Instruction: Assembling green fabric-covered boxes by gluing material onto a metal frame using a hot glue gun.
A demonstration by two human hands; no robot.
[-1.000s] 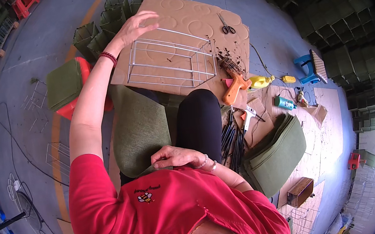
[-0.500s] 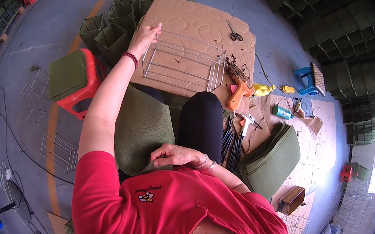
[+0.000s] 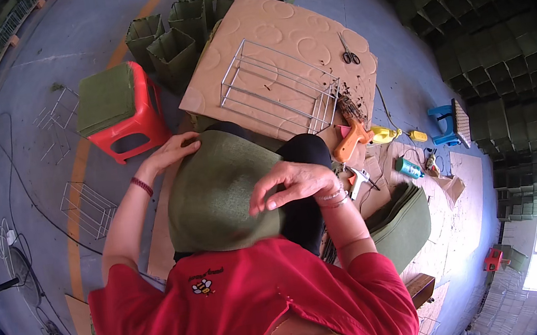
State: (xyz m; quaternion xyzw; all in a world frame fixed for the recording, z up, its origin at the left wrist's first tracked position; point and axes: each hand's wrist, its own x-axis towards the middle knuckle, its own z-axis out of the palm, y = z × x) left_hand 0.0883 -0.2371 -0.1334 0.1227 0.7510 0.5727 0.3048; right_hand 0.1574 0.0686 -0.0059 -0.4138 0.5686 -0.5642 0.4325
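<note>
A sheet of olive-green felt fabric (image 3: 218, 194) lies draped over the person's lap, at the middle of the view. The left hand (image 3: 171, 152) rests at its ten o'clock edge, fingers curled onto the rim of the cloth; whether that grip truly pinches the fabric cannot be told. The right hand (image 3: 291, 183) lies on top of the felt at its three o'clock side, fingers spread and flat, holding nothing.

At twelve o'clock from the lap a wire basket frame (image 3: 278, 88) lies on a brown cardboard sheet (image 3: 304, 27), with scissors (image 3: 349, 56) at the sheet's two o'clock corner. An orange glue gun (image 3: 351, 141) lies just beside the frame's lower corner, at two o'clock from the right hand. A red plastic stool (image 3: 140, 120) topped with green felt stands on the floor at ten o'clock. A stack of folded green felt (image 3: 401, 221) lies at four o'clock, near the right elbow
</note>
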